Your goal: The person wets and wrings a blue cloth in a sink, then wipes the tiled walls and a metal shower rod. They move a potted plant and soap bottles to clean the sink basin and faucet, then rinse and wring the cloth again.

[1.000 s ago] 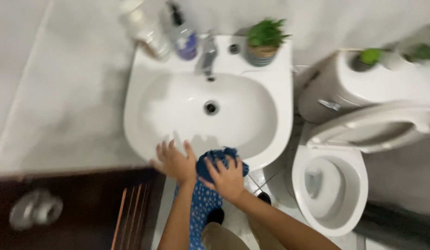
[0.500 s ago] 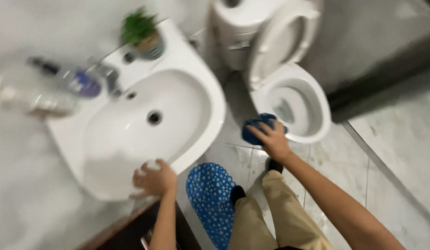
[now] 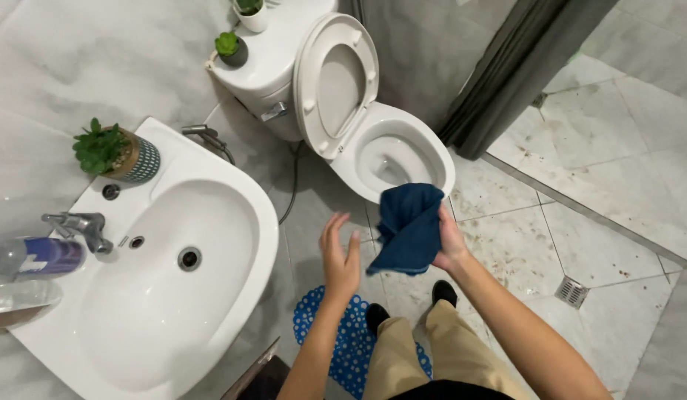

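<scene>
Gripping a bunched dark blue cloth (image 3: 409, 228), the right hand (image 3: 448, 244) is holding it at frame centre, just before the toilet bowl rim (image 3: 440, 159). The left hand (image 3: 340, 255) is hovering open beside it, touching nothing. Spreading the cloth flat over the palm would probably be giving broader contact for wiping.

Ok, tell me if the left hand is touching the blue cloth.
Apart. The head view shows bare floor between the open left hand and the blue cloth.

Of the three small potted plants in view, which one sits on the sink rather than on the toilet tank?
The plant in the patterned teal pot, on the sink's back corner beside the tap. The other two, in a dark pot and a white pot, stand on the toilet tank.
</scene>
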